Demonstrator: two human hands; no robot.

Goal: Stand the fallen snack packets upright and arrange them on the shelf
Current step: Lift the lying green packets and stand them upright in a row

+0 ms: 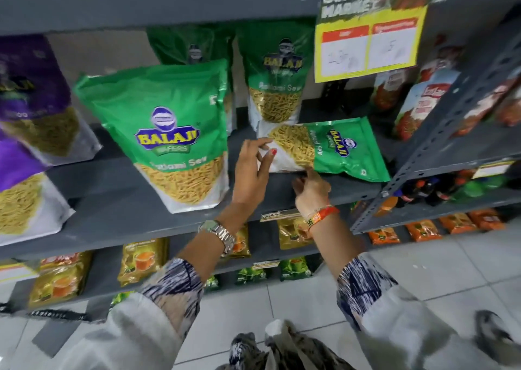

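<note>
Grey metal shelving fills the view, its main shelf a flat painted board with a bare strip along the front edge and open room between the standing packets. At the right a perforated angle-iron upright slants down and closes off the bay. A yellow price card hangs from the shelf above. One green fallen packet lies flat on its back, glossy plastic with a clear window showing thin yellow strands, its white bottom end pointing left and its green top end pointing right toward the upright. Behind it a green packet of the same kind stands upright, and to the left a larger-looking one, the front packet, stands near the shelf edge with another behind it. Purple packets lean at the far left. The left hand, with a metal watch on its wrist, has its grip released, fingers spread and fingertips touching the white end of the fallen packet. The right hand, an orange thread at its wrist, is loosely curled just below the packet's near edge, one finger touching that edge; it grasps nothing. White floor tiles lie below.
</note>
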